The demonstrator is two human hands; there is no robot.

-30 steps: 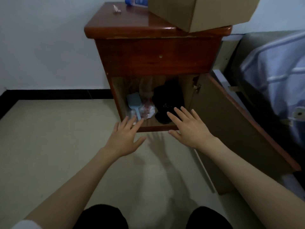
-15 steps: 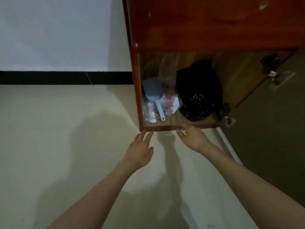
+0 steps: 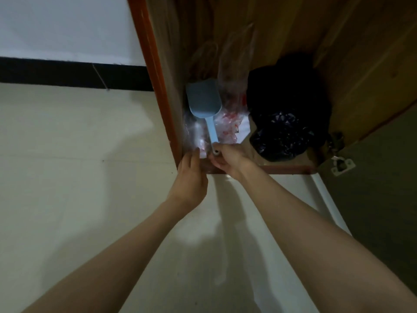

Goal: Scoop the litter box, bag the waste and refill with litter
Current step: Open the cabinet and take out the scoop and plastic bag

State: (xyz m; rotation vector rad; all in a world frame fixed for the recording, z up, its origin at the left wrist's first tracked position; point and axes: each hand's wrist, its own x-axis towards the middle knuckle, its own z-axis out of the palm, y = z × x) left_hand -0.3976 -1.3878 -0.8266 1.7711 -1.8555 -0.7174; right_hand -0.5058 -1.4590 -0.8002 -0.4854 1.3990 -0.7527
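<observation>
Task barely begun: right hand (image 3: pixel 228 160) grasps pale blue plastic scoop (image 3: pixel 204 101) handle at frame centre; left hand (image 3: pixel 191 177) relaxed, empty; scooping, bagging, refilling all remain.

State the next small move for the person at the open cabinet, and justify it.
Probably draw the blue scoop out of the cabinet: the right hand already grips the end of its handle at the front edge, while the left hand rests open beside it.
</observation>
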